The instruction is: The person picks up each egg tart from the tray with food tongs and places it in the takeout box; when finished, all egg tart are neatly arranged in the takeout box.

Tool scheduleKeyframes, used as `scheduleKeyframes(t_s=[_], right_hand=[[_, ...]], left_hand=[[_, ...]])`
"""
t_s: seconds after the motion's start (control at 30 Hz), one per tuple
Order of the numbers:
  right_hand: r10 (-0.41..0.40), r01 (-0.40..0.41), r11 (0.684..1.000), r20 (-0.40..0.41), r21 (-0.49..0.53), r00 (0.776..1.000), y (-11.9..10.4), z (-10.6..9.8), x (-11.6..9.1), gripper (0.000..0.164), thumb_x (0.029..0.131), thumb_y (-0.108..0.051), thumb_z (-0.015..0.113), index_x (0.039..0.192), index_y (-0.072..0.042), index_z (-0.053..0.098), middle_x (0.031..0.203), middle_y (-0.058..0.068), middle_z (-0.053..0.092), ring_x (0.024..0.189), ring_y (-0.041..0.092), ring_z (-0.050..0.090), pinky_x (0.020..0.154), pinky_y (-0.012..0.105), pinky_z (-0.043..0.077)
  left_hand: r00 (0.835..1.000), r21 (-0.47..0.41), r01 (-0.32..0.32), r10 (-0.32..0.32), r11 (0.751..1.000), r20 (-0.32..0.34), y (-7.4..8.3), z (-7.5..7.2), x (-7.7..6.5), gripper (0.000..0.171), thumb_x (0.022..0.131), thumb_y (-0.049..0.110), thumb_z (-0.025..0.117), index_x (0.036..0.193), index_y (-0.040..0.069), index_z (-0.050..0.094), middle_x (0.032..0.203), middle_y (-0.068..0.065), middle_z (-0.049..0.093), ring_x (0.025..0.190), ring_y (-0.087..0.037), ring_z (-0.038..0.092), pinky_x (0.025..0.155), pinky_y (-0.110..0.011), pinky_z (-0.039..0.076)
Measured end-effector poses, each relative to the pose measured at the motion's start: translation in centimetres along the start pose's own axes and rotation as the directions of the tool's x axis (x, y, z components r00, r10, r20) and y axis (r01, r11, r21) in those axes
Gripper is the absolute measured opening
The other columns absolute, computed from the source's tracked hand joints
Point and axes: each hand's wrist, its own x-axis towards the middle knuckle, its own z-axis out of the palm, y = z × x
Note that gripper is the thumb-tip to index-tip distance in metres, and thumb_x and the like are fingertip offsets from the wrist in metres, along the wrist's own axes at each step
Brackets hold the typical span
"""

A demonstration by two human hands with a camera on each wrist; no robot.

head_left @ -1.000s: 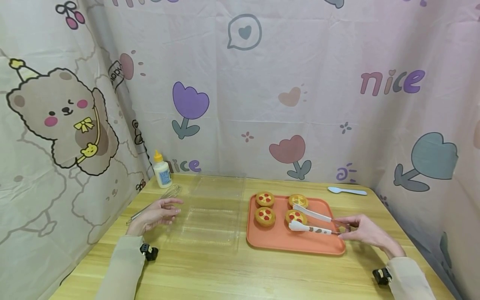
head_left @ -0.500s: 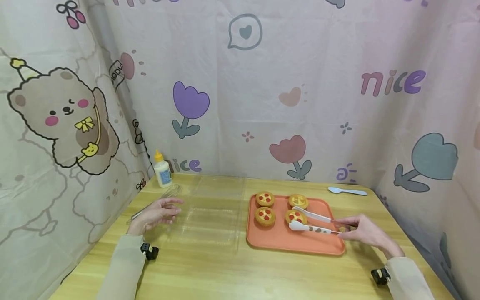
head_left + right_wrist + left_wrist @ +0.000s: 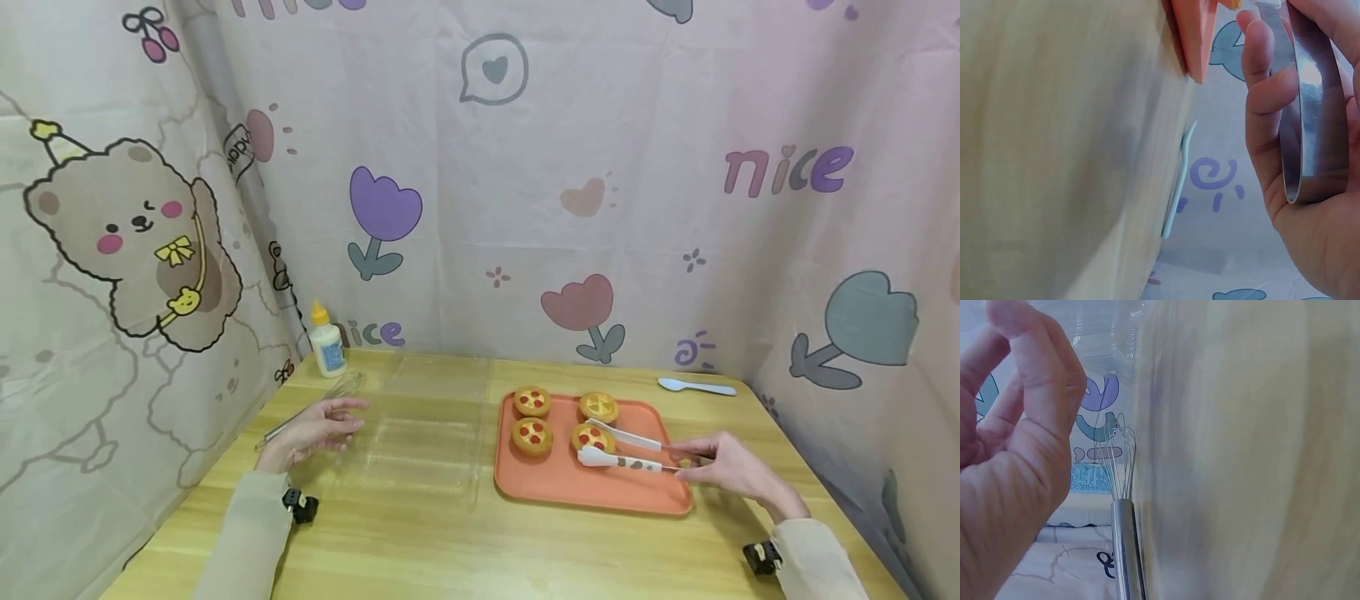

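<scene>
My right hand (image 3: pixel 731 471) pinches the bent metal end of a pair of tongs (image 3: pixel 1316 125). The tongs' two white arms, one with brown spots, reach left over an orange tray (image 3: pixel 592 492). Their spread tips flank the front right tart (image 3: pixel 591 437), a small round one with red topping. Two similar tarts (image 3: pixel 532 437) sit in the tray's left half, and a yellow-topped tart (image 3: pixel 598 406) is behind the flanked one. My left hand (image 3: pixel 315 432) holds nothing, its fingers loosely bent, between a metal whisk (image 3: pixel 1124 544) and a clear plastic box (image 3: pixel 423 454).
A glue bottle (image 3: pixel 327 346) with a yellow cap stands at the table's back left corner. Toward the back right lies a pale blue spoon (image 3: pixel 696 387). A printed curtain (image 3: pixel 480 208) hangs behind the table and along its sides.
The tongs' far arm has come slightly toward the near one, narrowing the gap around the front right tart. The head view has shifted a little; the left hand keeps its place.
</scene>
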Motion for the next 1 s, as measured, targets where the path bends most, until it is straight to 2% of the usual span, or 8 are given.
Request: scheduleKeyframes(t_s=[0.2, 0.27, 0.4, 0.5, 0.57, 0.73, 0.9, 1.0], right_hand=[[0.019, -0.020, 1.000, -0.045, -0.020, 0.999, -0.2, 0.7, -0.3, 0.045, 0.081, -0.023, 0.080, 0.119, -0.002, 0.070, 0.067, -0.005, 0.048, 0.056, 0.000, 0.037, 0.043, 0.020, 0.032], [0.029, -0.031, 0.999, -0.055, -0.026, 0.998, -0.2, 0.8, -0.3, 0.045, 0.082, -0.024, 0.079, 0.120, -0.002, 0.070, 0.071, -0.003, 0.056, 0.057, 0.000, 0.039, 0.044, 0.021, 0.036], [0.064, -0.067, 0.997, -0.080, -0.036, 0.995, -0.4, 0.8, -0.1, 0.044, 0.083, -0.027, 0.078, 0.121, -0.007, 0.070, 0.098, 0.008, 0.072, 0.071, 0.002, 0.052, 0.055, 0.021, 0.045], [0.091, -0.095, 0.995, -0.089, -0.037, 0.992, -0.8, 0.8, 0.1, 0.045, 0.084, -0.030, 0.077, 0.124, -0.010, 0.069, 0.119, 0.013, 0.070, 0.080, 0.006, 0.057, 0.065, 0.021, 0.048], [0.090, -0.095, 0.995, -0.096, -0.043, 0.991, -1.2, 0.7, 0.2, 0.045, 0.085, -0.032, 0.076, 0.124, -0.011, 0.068, 0.124, 0.014, 0.067, 0.079, 0.005, 0.056, 0.066, 0.021, 0.048], [0.053, -0.059, 0.997, -0.107, -0.045, 0.993, -2.5, 1.0, 0.5, 0.046, 0.086, -0.035, 0.075, 0.125, -0.010, 0.068, 0.125, 0.017, 0.066, 0.067, 0.006, 0.055, 0.058, 0.023, 0.049], [0.002, -0.003, 1.000, -0.130, -0.012, 0.991, -3.8, 1.8, 1.1, 0.043, 0.087, -0.028, 0.074, 0.124, -0.008, 0.068, 0.120, 0.017, 0.069, 0.087, 0.008, 0.068, 0.058, 0.024, 0.053], [-0.020, 0.016, 0.999, -0.142, -0.027, 0.990, -4.6, 2.5, 1.7, 0.040, 0.088, -0.026, 0.074, 0.123, -0.009, 0.069, 0.117, 0.015, 0.070, 0.086, 0.010, 0.068, 0.061, 0.022, 0.052]], left_hand=[[1.000, -0.016, 0.011, -0.011, 1.000, -0.011, -0.2, 0.4, -0.1, 0.063, 0.095, 0.016, 0.065, 0.146, -0.004, 0.034, 0.098, -0.007, 0.061, 0.079, -0.014, 0.062, 0.067, -0.027, 0.058], [1.000, -0.026, 0.018, -0.018, 1.000, -0.009, -0.2, 0.5, -0.1, 0.063, 0.095, 0.015, 0.065, 0.146, -0.004, 0.034, 0.096, -0.006, 0.062, 0.078, -0.013, 0.062, 0.067, -0.027, 0.058], [1.000, -0.042, 0.019, -0.019, 0.999, -0.010, -0.1, 0.5, -0.1, 0.061, 0.095, 0.013, 0.064, 0.146, -0.004, 0.034, 0.094, -0.005, 0.063, 0.076, -0.012, 0.062, 0.067, -0.027, 0.058], [1.000, -0.043, 0.008, -0.008, 0.999, -0.013, 0.0, 0.4, -0.2, 0.061, 0.095, 0.014, 0.065, 0.145, -0.004, 0.035, 0.094, -0.004, 0.064, 0.076, -0.012, 0.062, 0.066, -0.027, 0.057], [1.000, -0.039, -0.002, 0.001, 0.999, -0.011, 0.1, 0.4, -0.1, 0.060, 0.095, 0.015, 0.064, 0.145, -0.004, 0.036, 0.093, -0.003, 0.063, 0.076, -0.012, 0.062, 0.066, -0.026, 0.057], [1.000, -0.027, -0.013, 0.013, 1.000, -0.002, 0.1, 0.3, -0.1, 0.060, 0.096, 0.013, 0.063, 0.146, -0.004, 0.034, 0.093, -0.003, 0.062, 0.077, -0.012, 0.063, 0.067, -0.028, 0.058], [1.000, -0.015, -0.008, 0.008, 1.000, -0.006, -0.1, 0.3, 0.0, 0.058, 0.097, 0.013, 0.061, 0.146, -0.003, 0.035, 0.093, -0.003, 0.063, 0.078, -0.013, 0.063, 0.069, -0.028, 0.058], [1.000, -0.006, -0.007, 0.007, 1.000, -0.006, -0.2, 0.2, -0.1, 0.058, 0.097, 0.013, 0.061, 0.146, -0.003, 0.034, 0.092, -0.002, 0.063, 0.078, -0.013, 0.063, 0.068, -0.028, 0.058]])
